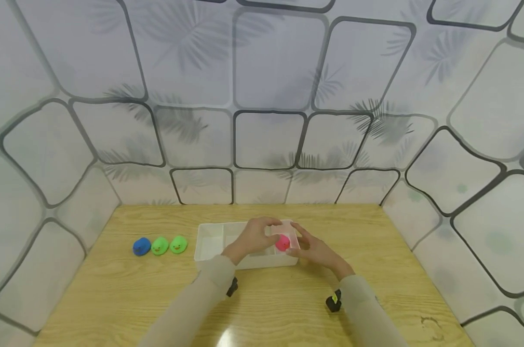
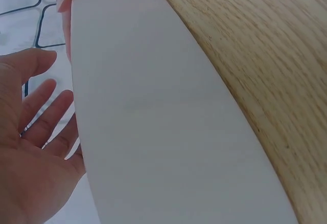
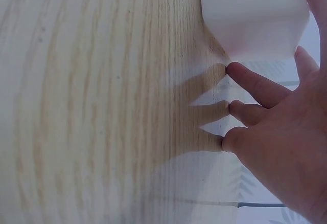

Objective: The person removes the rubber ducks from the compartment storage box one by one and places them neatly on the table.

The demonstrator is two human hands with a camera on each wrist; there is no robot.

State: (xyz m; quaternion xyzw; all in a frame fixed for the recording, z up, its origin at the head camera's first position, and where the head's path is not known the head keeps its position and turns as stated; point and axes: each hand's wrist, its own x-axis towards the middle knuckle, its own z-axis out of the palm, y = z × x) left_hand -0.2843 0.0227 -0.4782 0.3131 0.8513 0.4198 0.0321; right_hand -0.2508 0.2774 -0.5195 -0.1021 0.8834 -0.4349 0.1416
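A white divided box (image 1: 256, 261) lies lengthwise on the table, and a pink rubber duck (image 1: 282, 243) sits in its right-hand compartment. Above the box, my left hand (image 1: 256, 234) reaches over to the duck's left side. The left wrist view shows the left hand (image 2: 38, 132) with fingers loosely spread behind the box's tall white side (image 2: 153, 106). My right hand (image 1: 318, 250) is at the box's right end, thumb by the near corner and index finger by the far one. In the right wrist view, the other fingers of the right hand (image 3: 281, 121) extend down towards the tabletop.
Left of the box, a blue duck (image 1: 141, 246) and two green ducks, one at the middle of the row (image 1: 159, 246) and one nearer the box (image 1: 178, 245), stand side by side. Patterned walls (image 1: 266, 140) enclose the wooden table (image 1: 283, 299) at the back and sides.
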